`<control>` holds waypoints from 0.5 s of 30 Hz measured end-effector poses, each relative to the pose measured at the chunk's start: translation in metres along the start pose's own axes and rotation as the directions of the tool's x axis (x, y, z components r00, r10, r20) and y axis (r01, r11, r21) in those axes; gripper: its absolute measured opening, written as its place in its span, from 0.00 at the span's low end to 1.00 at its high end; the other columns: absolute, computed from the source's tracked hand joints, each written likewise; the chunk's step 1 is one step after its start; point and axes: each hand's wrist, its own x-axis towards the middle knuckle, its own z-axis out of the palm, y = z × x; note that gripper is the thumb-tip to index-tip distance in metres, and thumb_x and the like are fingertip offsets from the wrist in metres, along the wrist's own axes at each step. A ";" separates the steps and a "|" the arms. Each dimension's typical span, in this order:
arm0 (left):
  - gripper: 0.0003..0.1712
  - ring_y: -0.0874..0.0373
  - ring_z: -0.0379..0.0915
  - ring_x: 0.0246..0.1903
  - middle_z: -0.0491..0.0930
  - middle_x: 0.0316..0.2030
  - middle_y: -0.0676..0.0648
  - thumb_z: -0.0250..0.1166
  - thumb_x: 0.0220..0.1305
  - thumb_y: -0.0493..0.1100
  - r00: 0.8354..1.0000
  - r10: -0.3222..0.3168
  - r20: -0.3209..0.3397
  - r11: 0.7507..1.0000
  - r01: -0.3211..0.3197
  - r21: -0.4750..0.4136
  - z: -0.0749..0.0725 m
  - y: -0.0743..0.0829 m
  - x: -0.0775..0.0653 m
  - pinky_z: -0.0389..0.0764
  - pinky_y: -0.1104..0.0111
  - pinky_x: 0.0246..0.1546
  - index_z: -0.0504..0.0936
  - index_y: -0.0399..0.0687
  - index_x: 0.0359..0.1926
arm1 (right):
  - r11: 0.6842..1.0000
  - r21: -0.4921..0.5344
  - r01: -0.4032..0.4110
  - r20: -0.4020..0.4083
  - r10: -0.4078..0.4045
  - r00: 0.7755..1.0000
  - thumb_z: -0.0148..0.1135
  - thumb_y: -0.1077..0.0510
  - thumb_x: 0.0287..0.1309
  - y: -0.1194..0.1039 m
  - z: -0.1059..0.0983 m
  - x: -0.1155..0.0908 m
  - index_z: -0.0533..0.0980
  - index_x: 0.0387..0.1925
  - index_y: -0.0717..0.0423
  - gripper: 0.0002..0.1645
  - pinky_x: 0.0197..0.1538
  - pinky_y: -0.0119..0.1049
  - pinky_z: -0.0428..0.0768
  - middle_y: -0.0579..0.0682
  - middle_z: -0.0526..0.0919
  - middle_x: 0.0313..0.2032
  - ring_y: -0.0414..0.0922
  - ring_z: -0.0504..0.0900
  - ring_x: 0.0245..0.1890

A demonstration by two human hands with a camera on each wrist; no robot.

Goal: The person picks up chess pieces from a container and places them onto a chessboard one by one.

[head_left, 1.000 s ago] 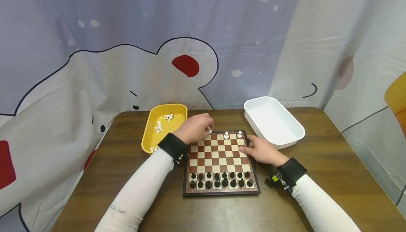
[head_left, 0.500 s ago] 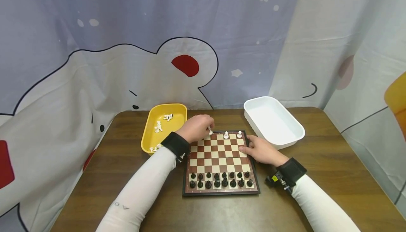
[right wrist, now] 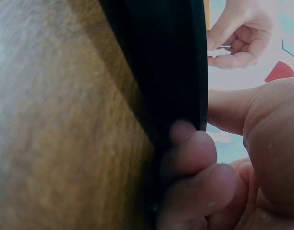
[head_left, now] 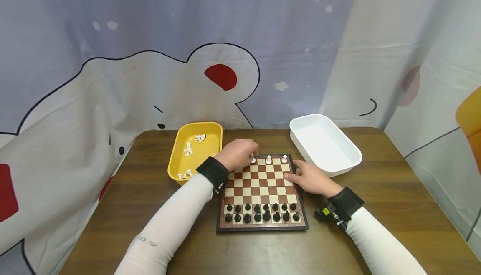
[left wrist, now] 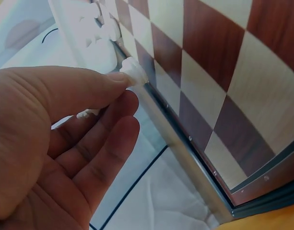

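My left hand (head_left: 237, 154) is over the far edge of the chessboard (head_left: 255, 183), its thumb and forefinger pinching a white chess piece (left wrist: 134, 72) close over the far row. Another bit of white (left wrist: 87, 113) peeks out below the thumb, mostly hidden. Two white pieces, one (head_left: 268, 160) nearer the hand and one (head_left: 284, 159) by the corner, stand along that row. My right hand (head_left: 310, 177) grips the board's right edge, thumb on top and fingers curled against the black side (right wrist: 180, 72). Black pieces (head_left: 257, 216) fill the two near rows.
Left of the board is a yellow tray (head_left: 173, 158) with several white pieces (head_left: 188, 150) lying in it. A white tray (head_left: 347, 166) stands behind the right hand. Both rest on the wooden table (head_left: 398, 208), with a curtain (head_left: 300, 58) behind.
My left hand has shifted slightly right along the far edge, bringing the white chess piece over the board's far row. The right hand has stayed on the board's edge.
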 end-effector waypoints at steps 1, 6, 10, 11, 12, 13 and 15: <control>0.12 0.52 0.85 0.46 0.89 0.47 0.47 0.67 0.75 0.29 1.000 0.001 0.002 1.000 -0.001 -0.001 0.000 0.001 0.000 0.87 0.58 0.50 0.91 0.44 0.51 | 1.000 0.000 -0.001 -0.001 0.001 1.000 0.65 0.43 0.80 0.000 0.000 0.000 0.58 0.79 0.82 0.52 0.31 0.40 0.74 0.48 0.85 0.28 0.43 0.80 0.24; 0.10 0.54 0.84 0.43 0.88 0.45 0.48 0.67 0.74 0.29 1.000 0.004 0.017 1.000 -0.004 0.010 0.004 0.003 0.002 0.86 0.59 0.47 0.90 0.46 0.48 | 1.000 0.005 -0.005 0.004 0.005 1.000 0.65 0.43 0.80 -0.001 -0.001 -0.001 0.58 0.79 0.82 0.52 0.34 0.40 0.76 0.49 0.87 0.31 0.43 0.82 0.28; 0.10 0.55 0.84 0.43 0.88 0.44 0.49 0.67 0.74 0.30 1.000 0.009 0.011 0.999 -0.009 0.034 0.007 0.004 0.004 0.86 0.60 0.47 0.90 0.48 0.47 | 1.000 0.007 -0.011 0.003 0.011 1.000 0.65 0.43 0.80 -0.001 -0.001 -0.001 0.58 0.79 0.82 0.52 0.33 0.40 0.75 0.49 0.86 0.31 0.43 0.82 0.28; 0.10 0.55 0.84 0.43 0.88 0.44 0.49 0.68 0.74 0.30 1.000 0.010 0.010 0.999 -0.010 0.041 0.008 0.003 0.005 0.85 0.60 0.47 0.90 0.48 0.47 | 1.000 0.008 -0.012 0.003 0.012 1.000 0.65 0.43 0.80 -0.001 -0.001 -0.001 0.58 0.79 0.82 0.52 0.33 0.40 0.75 0.49 0.86 0.30 0.43 0.81 0.27; 0.10 0.55 0.84 0.43 0.88 0.43 0.49 0.67 0.74 0.30 1.000 0.011 0.008 0.999 -0.011 0.045 0.009 0.003 0.005 0.86 0.60 0.47 0.90 0.48 0.46 | 1.000 0.012 -0.013 0.005 0.013 1.000 0.65 0.44 0.80 -0.001 -0.001 -0.001 0.58 0.79 0.82 0.52 0.32 0.40 0.75 0.49 0.86 0.30 0.43 0.81 0.26; 0.10 0.55 0.84 0.42 0.88 0.43 0.50 0.67 0.74 0.30 1.000 0.011 0.007 0.999 -0.012 0.046 0.009 0.003 0.005 0.86 0.60 0.47 0.90 0.48 0.46 | 1.000 0.015 -0.012 0.008 0.012 1.000 0.65 0.44 0.81 -0.001 -0.001 -0.001 0.58 0.79 0.82 0.52 0.32 0.40 0.74 0.49 0.86 0.30 0.43 0.81 0.26; 0.10 0.55 0.84 0.42 0.88 0.42 0.50 0.67 0.74 0.30 1.000 0.012 0.008 0.999 -0.012 0.046 0.010 0.003 0.006 0.86 0.60 0.46 0.90 0.48 0.46 | 1.000 0.022 -0.011 0.014 0.011 1.000 0.65 0.44 0.81 -0.002 -0.002 -0.001 0.58 0.79 0.82 0.51 0.32 0.40 0.74 0.48 0.86 0.30 0.43 0.82 0.26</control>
